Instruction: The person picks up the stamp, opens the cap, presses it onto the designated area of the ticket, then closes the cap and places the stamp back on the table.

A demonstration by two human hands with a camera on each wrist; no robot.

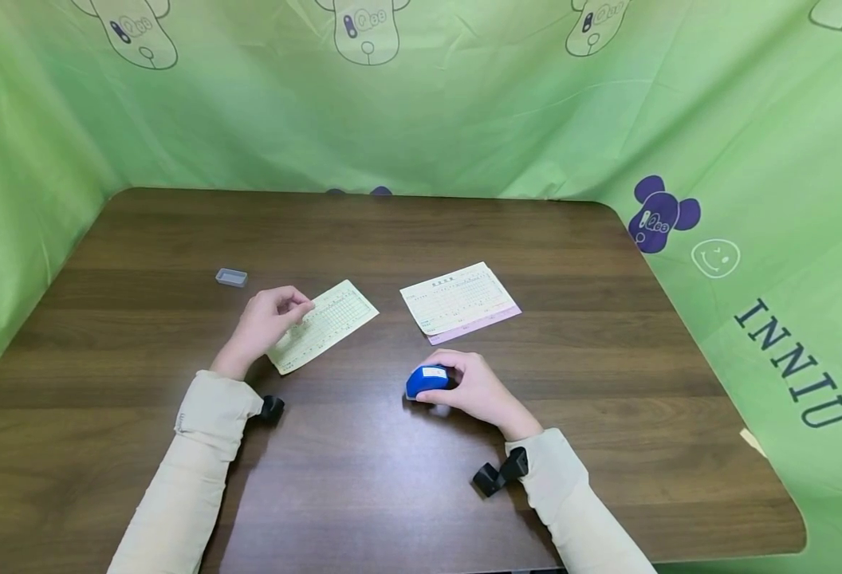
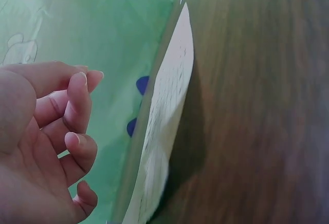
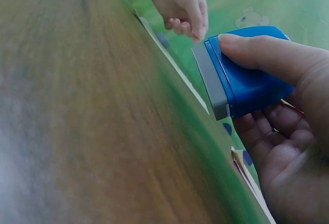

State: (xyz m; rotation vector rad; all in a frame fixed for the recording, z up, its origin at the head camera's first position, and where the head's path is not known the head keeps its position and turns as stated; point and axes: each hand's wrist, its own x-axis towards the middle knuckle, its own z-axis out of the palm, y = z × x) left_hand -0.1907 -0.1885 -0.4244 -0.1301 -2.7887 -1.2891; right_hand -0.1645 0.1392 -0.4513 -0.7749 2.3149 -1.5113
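Observation:
My right hand (image 1: 480, 389) grips a blue stamp (image 1: 421, 385) between thumb and fingers, low over the table in front of me. In the right wrist view the stamp's grey base (image 3: 209, 85) faces the wooden table top. My left hand (image 1: 265, 325) hovers over a pale green printed slip (image 1: 335, 323), its fingers loosely bent and holding nothing. The left wrist view shows a gap between the fingertips (image 2: 95, 80) and the slip (image 2: 167, 100), whose edges curl up off the table.
Farther right lies a small stack of printed slips (image 1: 457, 299), with a pink sheet (image 1: 474, 322) showing underneath. A small grey rectangular cap (image 1: 231, 277) lies beyond my left hand. Green printed cloth (image 1: 450, 119) hangs behind the brown table (image 1: 363, 231) and along its sides.

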